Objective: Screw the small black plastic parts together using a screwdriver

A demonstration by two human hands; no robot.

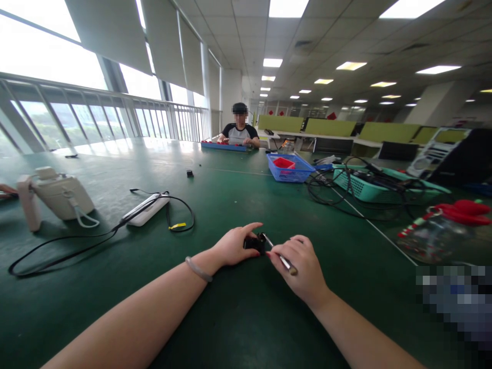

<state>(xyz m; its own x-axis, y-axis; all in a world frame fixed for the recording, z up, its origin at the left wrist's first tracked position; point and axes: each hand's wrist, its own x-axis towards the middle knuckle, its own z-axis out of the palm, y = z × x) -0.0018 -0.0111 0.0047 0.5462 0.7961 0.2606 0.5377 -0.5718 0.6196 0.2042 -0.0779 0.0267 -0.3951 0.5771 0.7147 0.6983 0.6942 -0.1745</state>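
Note:
My left hand (235, 245) is closed around a small black part (251, 243), which it steadies at the green table with thumb and fingers. What kind of part it is I cannot make out. In my right hand (302, 264) is a slim silver pen-shaped tool (286, 263) with a brownish rear end. Its thin tip slants up and to the left and meets the right side of the black part. A grey bangle (198, 269) circles my left wrist.
On the green table (215, 318) lie a white power strip (148, 209) with a black cord, a beige bag (63, 195) and a small black block (189, 173). Blue (290, 171) and teal (361, 187) baskets, tangled cables and a red-topped jar (438, 236) stand right. A person (240, 134) sits opposite.

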